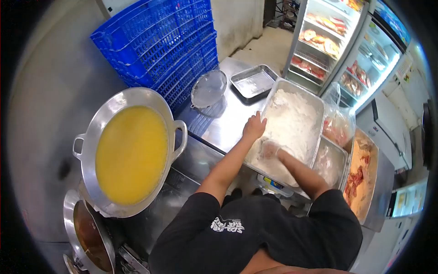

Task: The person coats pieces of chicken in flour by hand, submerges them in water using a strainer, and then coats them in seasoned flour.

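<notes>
Right hand (270, 148) down in white powder (294, 123), blurred and dusted over; can't tell if its fingers are spread or closed. Left hand (254, 125) on the left rim of the metal tray (303, 87) holding the powder, fingers bent over the edge, pointing away from the body; can't tell if it pinches the rim or just rests there. Powder lies directly under the right hand and heaps up beyond it.

Tray walls box in the right hand. Just right of it, outside the wall, second tray (337, 146) with pale, powdery pieces. Further right, container (365, 201) with orange coating and reddish pieces. Clear plastic bag (337, 125) of pinkish contents beyond the second tray, ahead-right of the hands.

Left forearm reaches forward, close to straight, over the near table edge. Right arm bent at the elbow, forearm angled inward and down across the tray's near right corner.

Ahead of left hand: shallow metal tray (253, 82) on the steel table (223, 121). Ahead-left: round mesh strainer (210, 89), then stacked blue crates (159, 41). Well left: big two-handled pan (91, 160) of yellow liquid (130, 155); nearer the body, another pan (69, 214), brown liquid. Far ahead-right: two lit glass-door fridges (324, 41), white chest freezer (390, 132).
</notes>
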The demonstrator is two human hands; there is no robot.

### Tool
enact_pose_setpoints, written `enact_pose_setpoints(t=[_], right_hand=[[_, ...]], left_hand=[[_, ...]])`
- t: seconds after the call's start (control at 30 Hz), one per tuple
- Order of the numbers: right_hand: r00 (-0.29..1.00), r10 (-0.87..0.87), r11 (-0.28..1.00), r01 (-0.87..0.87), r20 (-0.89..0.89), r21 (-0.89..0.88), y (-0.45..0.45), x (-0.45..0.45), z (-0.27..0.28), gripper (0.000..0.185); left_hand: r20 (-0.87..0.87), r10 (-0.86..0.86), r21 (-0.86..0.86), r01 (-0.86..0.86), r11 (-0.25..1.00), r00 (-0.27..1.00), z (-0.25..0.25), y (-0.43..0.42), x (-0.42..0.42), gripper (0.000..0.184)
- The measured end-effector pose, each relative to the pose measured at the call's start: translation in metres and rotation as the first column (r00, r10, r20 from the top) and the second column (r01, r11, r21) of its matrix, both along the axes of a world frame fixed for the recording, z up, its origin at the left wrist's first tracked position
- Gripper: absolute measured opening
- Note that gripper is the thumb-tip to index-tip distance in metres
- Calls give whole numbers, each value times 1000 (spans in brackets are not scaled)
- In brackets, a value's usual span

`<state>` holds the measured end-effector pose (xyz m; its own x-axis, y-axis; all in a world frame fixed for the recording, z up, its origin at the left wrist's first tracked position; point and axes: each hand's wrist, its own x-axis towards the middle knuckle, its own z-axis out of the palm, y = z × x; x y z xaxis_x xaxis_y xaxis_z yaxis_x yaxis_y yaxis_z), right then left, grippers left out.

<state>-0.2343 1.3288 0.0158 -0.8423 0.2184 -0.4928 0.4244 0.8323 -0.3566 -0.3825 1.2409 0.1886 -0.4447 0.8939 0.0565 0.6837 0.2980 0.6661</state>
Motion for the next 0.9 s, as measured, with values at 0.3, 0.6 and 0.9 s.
enact_pose_setpoints(t=[0.3,0.6,0.9], right_hand=[[995,93,995,-93,-24,29,-12,1,8,24],[987,158,986,-158,2,50,-26,16,-4,32],[965,197,919,-120,-172,377,-28,79,33,46]], left_hand=[[0,-16,15,16,1000,1000,-5,1,-3,56],[3,-10,-80,10,997,1000,-17,3,-4,63],[-14,-12,-68,11,998,1000,-3,-4,-2,59]])
